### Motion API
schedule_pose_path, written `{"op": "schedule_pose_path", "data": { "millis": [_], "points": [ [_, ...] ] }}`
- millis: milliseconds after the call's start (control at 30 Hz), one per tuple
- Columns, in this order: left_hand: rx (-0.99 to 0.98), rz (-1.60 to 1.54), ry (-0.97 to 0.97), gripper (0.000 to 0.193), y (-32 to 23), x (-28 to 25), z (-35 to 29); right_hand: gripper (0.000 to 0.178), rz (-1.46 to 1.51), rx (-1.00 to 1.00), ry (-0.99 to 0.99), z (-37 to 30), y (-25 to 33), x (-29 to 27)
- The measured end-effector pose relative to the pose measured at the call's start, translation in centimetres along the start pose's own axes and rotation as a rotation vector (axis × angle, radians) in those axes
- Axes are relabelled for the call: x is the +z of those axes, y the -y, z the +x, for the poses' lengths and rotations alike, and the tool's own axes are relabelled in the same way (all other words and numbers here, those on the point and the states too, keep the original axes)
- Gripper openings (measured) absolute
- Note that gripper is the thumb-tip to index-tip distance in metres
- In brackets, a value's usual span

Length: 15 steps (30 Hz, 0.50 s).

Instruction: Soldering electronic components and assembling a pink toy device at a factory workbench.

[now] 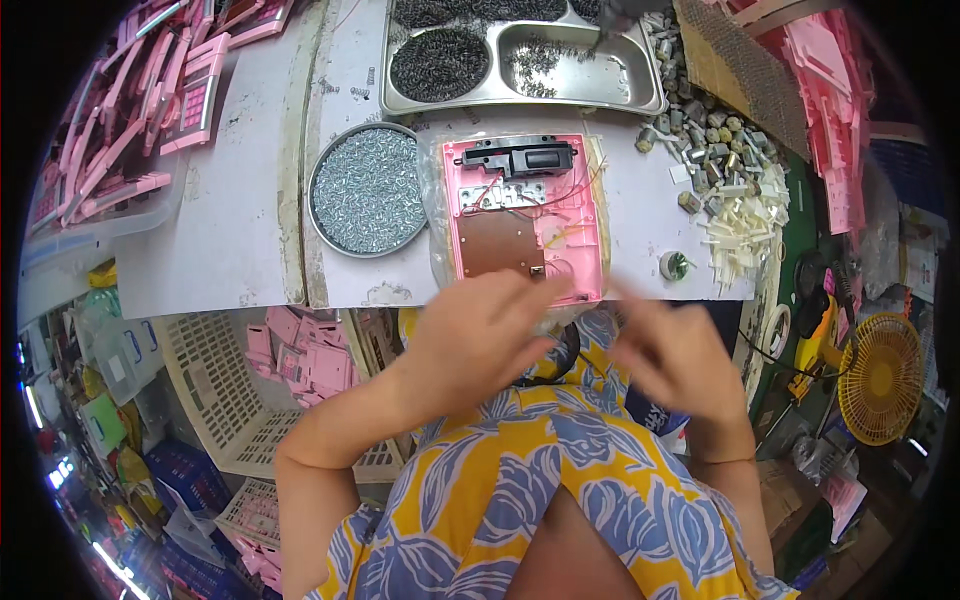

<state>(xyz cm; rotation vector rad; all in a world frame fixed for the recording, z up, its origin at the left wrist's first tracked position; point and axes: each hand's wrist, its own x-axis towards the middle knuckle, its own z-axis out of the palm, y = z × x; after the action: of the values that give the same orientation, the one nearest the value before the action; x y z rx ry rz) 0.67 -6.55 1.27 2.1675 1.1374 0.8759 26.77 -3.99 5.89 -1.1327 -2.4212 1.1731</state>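
A pink plastic casing [596,235] lies on the bench in front of me, on a clear plastic bag [437,190]. Inside it are a brown circuit board [497,243], a black plastic part [535,158], a metal plate [480,197] and thin red and yellow wires. My left hand [475,325] reaches over the casing's near edge, fingers stretched across the board's lower corner and thumb apart. To the right of that edge, my right hand [685,355] is smeared by motion. Whether it holds anything cannot be made out.
A round tray of small screws [368,190] stands left of the casing. Behind is a metal tray [520,105] with dark springs. Metal pieces [715,140] and white plastic pieces [745,235] lie at right. Pink casings [190,100] pile up at left; a plastic crate [215,390] stands below.
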Motion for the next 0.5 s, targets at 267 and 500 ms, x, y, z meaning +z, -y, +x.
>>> {"op": "schedule_pose_path", "data": {
  "millis": [267,500],
  "points": [
    [0.293,0.036,0.035,0.026,0.6,1.6,-1.1,0.039,-0.153,-0.371,-0.156,4.7,-2.2,1.5],
    [-0.049,0.058,-0.189,0.013,1.8,0.0,-3.7,0.042,-0.308,-0.361,-0.130,4.5,-2.3,3.4]
  ]
}}
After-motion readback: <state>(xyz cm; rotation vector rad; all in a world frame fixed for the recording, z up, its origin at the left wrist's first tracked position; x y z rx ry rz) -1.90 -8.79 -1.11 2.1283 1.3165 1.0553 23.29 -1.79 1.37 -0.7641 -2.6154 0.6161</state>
